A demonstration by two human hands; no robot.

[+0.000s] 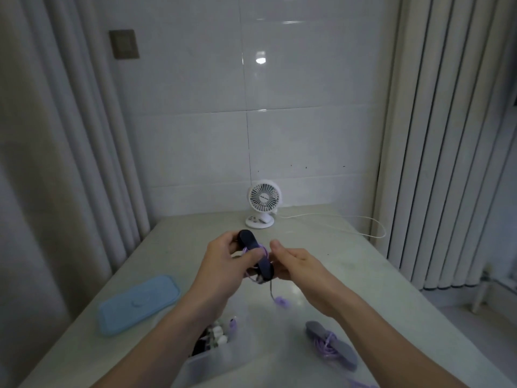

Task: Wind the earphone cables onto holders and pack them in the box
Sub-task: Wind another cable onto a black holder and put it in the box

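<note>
- Left hand (223, 256) raised above the desk (349, 275), fingers and thumb curled round a dark holder (256, 253); it grips the holder near mid-length, with the holder tilted, far end up and left, near end down and right.
- Purple earphone cable (263, 252) looped round the holder's middle, right beside the left thumb; a few turns visible, exact count unclear.
- Loose tail of the cable drops from the holder's lower end, ending in a purple earbud (280, 301) that hangs just above the desk.
- Right hand (296, 264) just right of the holder, thumb up, fingers curled in toward the holder's lower end. Cannot tell whether it pinches the cable or only touches the holder; the fingertips are hidden.
- Clear plastic box (212, 357) near the front edge, under the left forearm, lid off; small white and purple pieces and something dark inside, blurred.
- Blue lid (137, 303) flat on the desk, left of the box, apart from it.
- Second holder, grey (333, 345), lies on the desk under the right forearm, purple cable wrapped at its waist, some trailing toward the front edge.
- White desk fan (261, 203) at the back by the tiled wall, its white cord (349, 219) running right.
</note>
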